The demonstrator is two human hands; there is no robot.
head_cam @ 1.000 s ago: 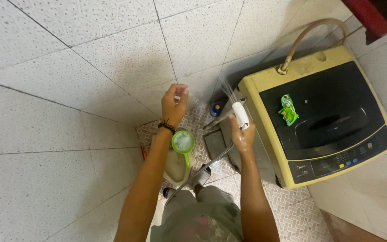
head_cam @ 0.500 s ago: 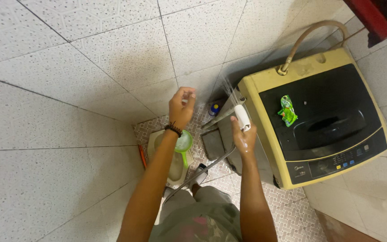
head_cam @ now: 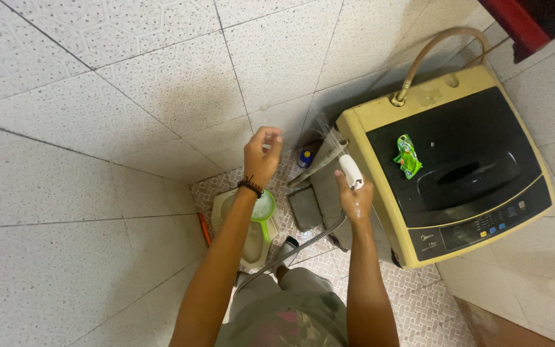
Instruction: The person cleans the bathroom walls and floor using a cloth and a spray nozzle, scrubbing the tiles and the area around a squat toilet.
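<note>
Head view shows the right hand [head_cam: 356,200] closed around a white spray nozzle [head_cam: 351,171]; its long axis points up and a little to the left, and thin water jets [head_cam: 329,138] fan out from the tip toward the tiled wall [head_cam: 162,83]; a metal hose [head_cam: 297,247] runs down from the nozzle toward the person's lap. The left hand [head_cam: 261,157] holds nothing; its fingers are loosely curled, and it is raised just to the left of the jets, apart from the nozzle. Below the left wrist a green scoop [head_cam: 263,207] rests on a pale basin [head_cam: 252,241]; what is inside them cannot be told. To the right stands a yellowish washing machine [head_cam: 380,193] with the lid shut; a green sachet [head_cam: 408,156] lies on it.
</note>
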